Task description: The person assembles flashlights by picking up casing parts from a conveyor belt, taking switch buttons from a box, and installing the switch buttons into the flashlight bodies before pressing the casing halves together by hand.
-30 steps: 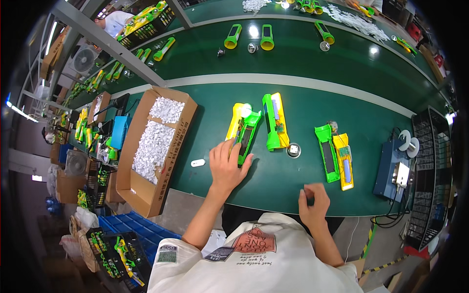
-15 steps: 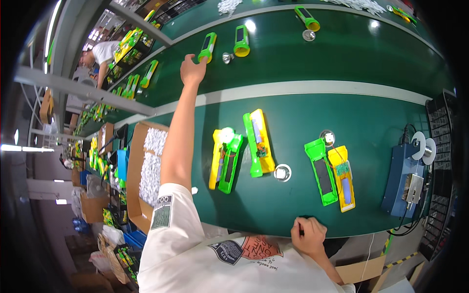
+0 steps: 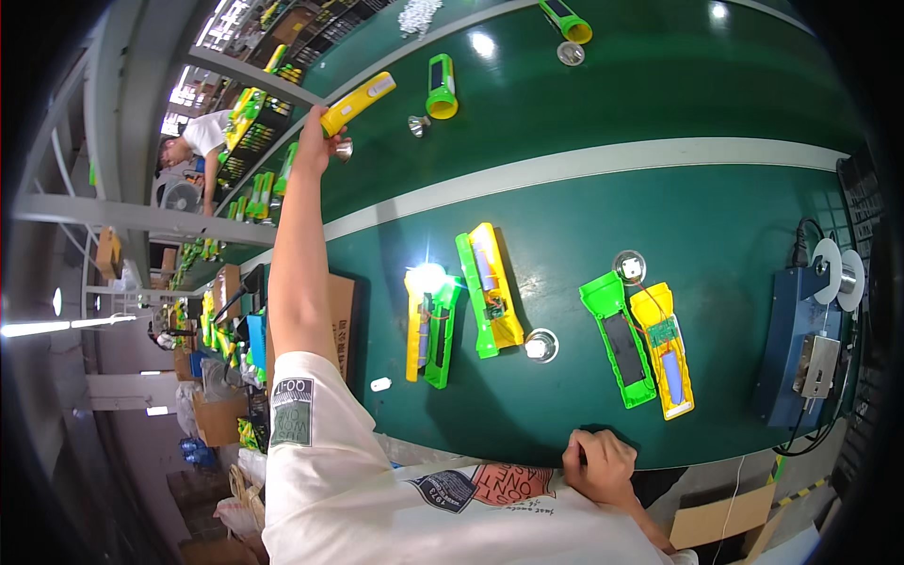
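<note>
At the far left, my left hand (image 3: pixel 318 143) is closed around the lower end of a yellow and green flashlight (image 3: pixel 362 101), its yellow side up. A round reflector (image 3: pixel 345 151) hangs beside the fingers. My right hand (image 3: pixel 600 461) rests curled in a loose fist on the near table edge, with nothing visible in it. Opened flashlights lie between: one (image 3: pixel 433 325) with a brightly glowing lamp, a middle one (image 3: pixel 490 292) beside its reflector (image 3: pixel 540 346), and a right one (image 3: pixel 617 339) with its green and yellow halves apart and wired circuit board showing.
On the far green surface lie more flashlights (image 3: pixel 442 87) with loose reflectors (image 3: pixel 570 54). A blue machine with a wire spool (image 3: pixel 793 339) stands at right. A cardboard box (image 3: pixel 341 325) sits left, near a small white piece (image 3: pixel 379 384). Another person (image 3: pixel 202 137) works beyond the metal frame (image 3: pixel 141 215).
My left hand has taken hold of the flashlight it was reaching for, turned it yellow side up and moved it left. The left lamp glows brighter. My right hand stays at the edge.
</note>
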`<state>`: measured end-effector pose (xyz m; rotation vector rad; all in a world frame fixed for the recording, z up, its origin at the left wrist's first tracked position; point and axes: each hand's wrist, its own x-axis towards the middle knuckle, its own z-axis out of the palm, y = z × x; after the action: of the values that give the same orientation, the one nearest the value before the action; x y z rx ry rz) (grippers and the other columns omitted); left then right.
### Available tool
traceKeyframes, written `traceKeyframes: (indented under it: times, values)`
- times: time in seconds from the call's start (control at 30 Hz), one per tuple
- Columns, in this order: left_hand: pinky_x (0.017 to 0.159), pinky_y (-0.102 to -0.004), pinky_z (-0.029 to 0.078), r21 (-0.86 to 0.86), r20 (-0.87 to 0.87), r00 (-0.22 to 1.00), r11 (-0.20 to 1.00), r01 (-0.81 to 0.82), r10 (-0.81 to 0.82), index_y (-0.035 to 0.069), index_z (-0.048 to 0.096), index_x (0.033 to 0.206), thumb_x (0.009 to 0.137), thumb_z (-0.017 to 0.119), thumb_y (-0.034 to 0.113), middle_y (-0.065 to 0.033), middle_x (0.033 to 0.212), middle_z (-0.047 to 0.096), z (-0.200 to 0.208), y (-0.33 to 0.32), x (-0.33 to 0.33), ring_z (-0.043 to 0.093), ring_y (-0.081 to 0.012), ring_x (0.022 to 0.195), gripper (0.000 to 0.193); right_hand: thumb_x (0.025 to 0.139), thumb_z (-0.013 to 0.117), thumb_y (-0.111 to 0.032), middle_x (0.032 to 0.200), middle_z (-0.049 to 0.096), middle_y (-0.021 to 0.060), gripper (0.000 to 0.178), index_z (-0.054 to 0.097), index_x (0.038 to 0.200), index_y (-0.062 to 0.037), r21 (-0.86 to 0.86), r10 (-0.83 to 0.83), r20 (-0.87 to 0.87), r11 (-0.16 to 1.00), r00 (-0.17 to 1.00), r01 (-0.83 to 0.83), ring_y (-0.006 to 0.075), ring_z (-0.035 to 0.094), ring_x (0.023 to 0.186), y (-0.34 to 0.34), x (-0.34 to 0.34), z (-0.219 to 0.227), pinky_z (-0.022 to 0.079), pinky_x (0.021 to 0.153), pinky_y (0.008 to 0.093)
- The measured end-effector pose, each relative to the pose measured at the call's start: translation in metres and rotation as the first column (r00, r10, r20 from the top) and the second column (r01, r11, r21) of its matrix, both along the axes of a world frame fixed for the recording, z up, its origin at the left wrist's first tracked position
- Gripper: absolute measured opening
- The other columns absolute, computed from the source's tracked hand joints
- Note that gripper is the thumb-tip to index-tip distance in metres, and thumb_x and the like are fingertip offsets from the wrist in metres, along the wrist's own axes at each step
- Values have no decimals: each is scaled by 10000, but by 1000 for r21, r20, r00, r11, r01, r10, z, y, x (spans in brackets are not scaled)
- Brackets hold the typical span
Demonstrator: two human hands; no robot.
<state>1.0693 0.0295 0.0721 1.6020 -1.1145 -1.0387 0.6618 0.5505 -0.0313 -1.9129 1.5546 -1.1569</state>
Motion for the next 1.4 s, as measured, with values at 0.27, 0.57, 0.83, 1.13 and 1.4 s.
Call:
traceKeyframes:
  times: [0.27,0.57,0.83,1.13,1.4]
  values:
    - [584,-321,526,89,50,987,985,147,-151,41,530,996,913,435,409,-76,694,553,77,61,-17,428,-99,444,389,727,666,-28,620,512,52,152,581,847,-64,-6,19,44,1000,999,-19,213,530,514,1,0,4,427,449,328]
    - [664,-402,542,-84,706,706,996,-1,60,2,482,1202,888,583,387,-166,944,627,20,48,-37,630,-279,712,507,732,654,-38,628,518,41,150,581,859,-72,-10,-4,17,1000,1000,4,204,532,518,3,-1,0,440,463,319]
    - [899,-493,475,104,963,254,994,-23,-95,39,414,1287,799,678,432,-246,1142,610,-53,21,-45,600,-415,1066,680,737,658,-55,616,502,36,150,598,874,-60,24,9,2,1000,1000,-9,190,538,532,1,-2,2,444,459,308]
    - [941,-600,391,-155,914,404,956,249,43,78,444,1313,813,637,527,-223,1244,556,-64,2,-160,581,-405,1105,698,749,658,-58,600,477,34,153,620,895,-36,12,37,6,999,999,-37,185,516,513,2,-6,-2,434,441,300]
    - [827,-405,498,25,-39,989,989,147,-146,0,507,1225,948,392,281,-178,984,653,-36,-34,-115,647,-255,861,410,734,659,-45,601,476,32,164,608,889,-42,-1,40,57,999,998,-40,181,514,507,1,-6,-2,431,436,304]
